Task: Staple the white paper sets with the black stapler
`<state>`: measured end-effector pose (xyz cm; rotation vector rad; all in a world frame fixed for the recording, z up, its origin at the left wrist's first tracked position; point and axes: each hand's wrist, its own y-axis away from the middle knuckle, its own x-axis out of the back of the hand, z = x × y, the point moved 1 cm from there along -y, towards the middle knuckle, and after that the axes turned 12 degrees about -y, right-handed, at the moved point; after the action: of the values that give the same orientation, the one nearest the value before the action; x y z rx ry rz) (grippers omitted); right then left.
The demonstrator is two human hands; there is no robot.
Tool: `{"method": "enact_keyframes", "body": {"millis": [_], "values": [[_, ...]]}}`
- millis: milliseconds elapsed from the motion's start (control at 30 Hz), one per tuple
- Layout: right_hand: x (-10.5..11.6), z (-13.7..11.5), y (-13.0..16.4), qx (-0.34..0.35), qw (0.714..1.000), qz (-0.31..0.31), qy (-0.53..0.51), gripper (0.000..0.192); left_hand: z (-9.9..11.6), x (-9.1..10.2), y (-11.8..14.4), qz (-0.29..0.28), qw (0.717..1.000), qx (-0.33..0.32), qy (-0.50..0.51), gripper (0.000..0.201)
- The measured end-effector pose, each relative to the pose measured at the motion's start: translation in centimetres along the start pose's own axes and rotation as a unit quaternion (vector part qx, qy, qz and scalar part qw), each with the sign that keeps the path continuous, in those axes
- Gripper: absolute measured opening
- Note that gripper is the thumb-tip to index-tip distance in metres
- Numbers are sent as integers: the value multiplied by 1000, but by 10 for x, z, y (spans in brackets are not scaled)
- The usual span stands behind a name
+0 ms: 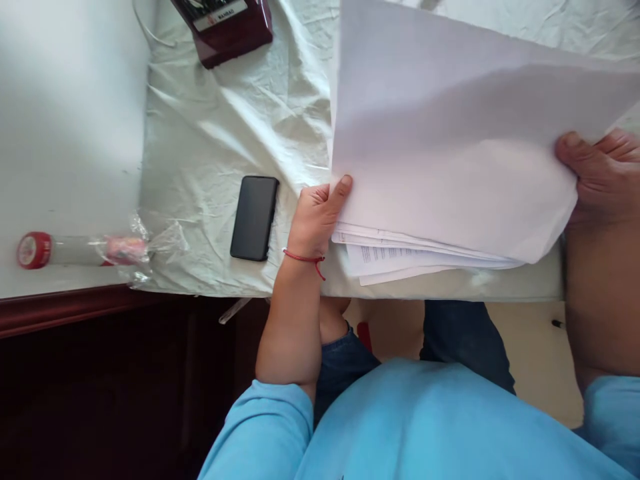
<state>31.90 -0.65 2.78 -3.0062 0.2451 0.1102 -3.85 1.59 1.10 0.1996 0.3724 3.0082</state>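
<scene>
White paper fills the play here, a broad blank-faced top sheet [450,133] stretched between two bare hands above the pale cloth [210,147] on the table. Left hand [317,217] has its thumb laid flat over the near part of the left edge, fingers tucked beneath; right hand [607,173] pinches the right side, thumb on top. Both are grasping paper, though how many sheets sit in each pinch I can't tell. Below, layered edges peek out, and printed pages [385,257] fan toward the table's front edge.

Look at that bend near the right hand, the lower corner curving down! It looks light, limp stuff, likely to sag across the middle, crease under a hard thumb and slide sheet over sheet. Best hold, I'd judge: opposite side edges, thumbs on top, fingers spread flat underneath, pressure gentle and even.

Over to the left, a dark phone [254,219] lies beside the left wrist, apart from the paper, with a capped clear tube [75,251] farther out.
</scene>
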Motion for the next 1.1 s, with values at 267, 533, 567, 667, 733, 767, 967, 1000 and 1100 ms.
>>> {"method": "enact_keyframes", "body": {"millis": [267, 533, 567, 667, 733, 767, 967, 1000, 1100], "values": [[3, 9, 1, -125, 987, -78, -65, 43, 5, 8, -4, 79, 996, -45, -14, 47], [0, 6, 0, -12, 998, -23, -58, 25, 12, 1, 0, 71, 986, -147, 20, 58], [0, 7, 0, 5, 998, -13, -56, 21, 14, 1, 2, 80, 984, -157, 15, 57], [0, 7, -1, 63, 997, 19, -49, 12, 16, 2, 6, 95, 981, -170, -10, 53], [0, 6, -1, 84, 995, 34, -48, 12, 15, 3, 7, 95, 981, -166, -35, 53], [0, 6, 0, 89, 994, 39, -48, 13, 13, 3, 6, 96, 981, -159, -50, 55], [-2, 6, 2, 13, 998, 3, -56, 25, 5, 7, 3, 135, 979, -136, -69, 42], [-3, 7, 2, -14, 998, -13, -53, 30, 5, 8, 4, 134, 980, -136, -64, 40], [-4, 9, 4, -61, 997, -52, -11, 46, 5, 11, 5, 114, 982, -134, -61, 35]]}}
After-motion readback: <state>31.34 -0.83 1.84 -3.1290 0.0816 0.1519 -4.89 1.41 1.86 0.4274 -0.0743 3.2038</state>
